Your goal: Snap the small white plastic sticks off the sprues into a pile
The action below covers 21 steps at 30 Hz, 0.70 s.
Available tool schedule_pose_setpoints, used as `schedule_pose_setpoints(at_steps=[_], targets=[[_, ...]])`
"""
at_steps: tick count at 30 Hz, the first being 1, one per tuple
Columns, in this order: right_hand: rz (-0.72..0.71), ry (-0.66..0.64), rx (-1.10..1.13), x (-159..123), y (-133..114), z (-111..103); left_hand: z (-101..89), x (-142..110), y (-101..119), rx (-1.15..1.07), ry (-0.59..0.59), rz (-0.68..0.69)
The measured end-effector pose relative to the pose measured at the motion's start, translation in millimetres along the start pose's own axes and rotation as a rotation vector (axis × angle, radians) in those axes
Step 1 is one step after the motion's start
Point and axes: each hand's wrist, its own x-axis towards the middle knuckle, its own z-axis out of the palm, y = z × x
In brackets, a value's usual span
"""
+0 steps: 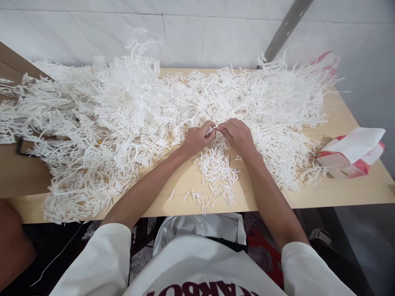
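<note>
Over the middle of the table my left hand point(200, 137) and my right hand point(237, 135) meet, fingertips almost touching. Both are closed in a pinch on a thin white plastic sprig point(212, 130), mostly covered by the fingers. Just below them lies a small heap of short white sprigs point(217, 172), with a few loose pieces point(199, 199) nearer the front edge. A big tangled pile of white branching sprigs point(123, 107) spreads to the left, and another pile point(277, 98) spreads behind and to the right.
The wooden table point(348, 191) stands against a tiled wall point(185, 37). A red-and-white tissue packet point(352, 154) sits at the right. At the left is a brown cardboard box point(24, 172), partly under the sprigs. A metal post point(286, 31) leans at the back.
</note>
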Motion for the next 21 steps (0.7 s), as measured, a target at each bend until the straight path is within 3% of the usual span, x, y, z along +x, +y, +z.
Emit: schedule_pose_setpoints(at_steps=[9, 13, 21], targets=[[-0.086, -0.093, -0.226, 2.0, -6.6, -4.1, 10.8, -2.0, -4.1, 0.27, 0.023, 0.067], [-0.095, -0.139, -0.204, 3.3, -7.3, -3.5, 14.1, -4.9, -5.6, 0.289, 0.012, 0.102], [0.153, -0.113, 0.121, 6.8, -16.9, 4.6, 13.1, -5.3, -7.7, 0.21, 0.007, 0.017]])
